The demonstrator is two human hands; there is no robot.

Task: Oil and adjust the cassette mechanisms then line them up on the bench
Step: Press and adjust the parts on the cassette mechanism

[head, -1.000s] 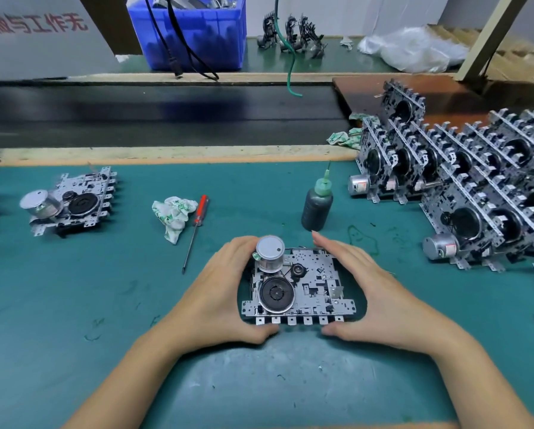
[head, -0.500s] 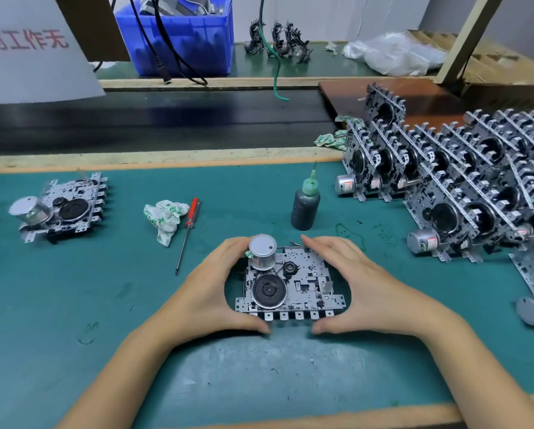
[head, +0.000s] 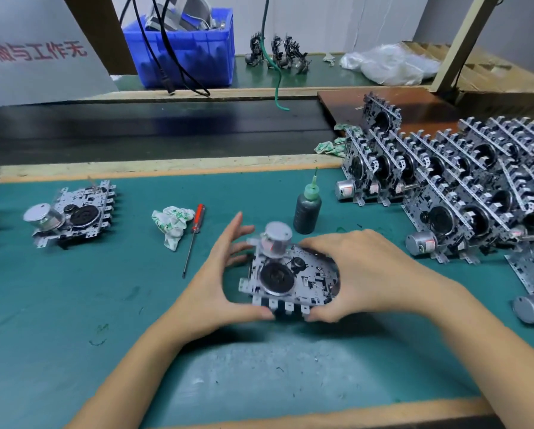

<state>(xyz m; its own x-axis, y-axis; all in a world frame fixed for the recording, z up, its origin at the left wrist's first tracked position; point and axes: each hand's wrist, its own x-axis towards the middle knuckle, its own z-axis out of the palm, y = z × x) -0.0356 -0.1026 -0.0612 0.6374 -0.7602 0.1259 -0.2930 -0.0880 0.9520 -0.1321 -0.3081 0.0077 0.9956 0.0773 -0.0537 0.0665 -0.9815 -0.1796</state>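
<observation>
We've got the cassette mechanism (head: 285, 275) gripped between both hands, left hand (head: 211, 283) pinching its near-left corner, right hand (head: 374, 274) wrapped over the right side. Oil bottle (head: 307, 209) sits just beyond our right fingers, screwdriver (head: 194, 235) off past the left.

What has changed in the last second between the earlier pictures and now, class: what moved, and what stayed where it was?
The cassette mechanism has been lifted and tilted off the green mat. The right hand has closed round its right side; the left hand still holds its near edge by the thumb, fingers now spread. The oil bottle, screwdriver, rag, the mechanism at left and the rows at right stayed put.
</observation>
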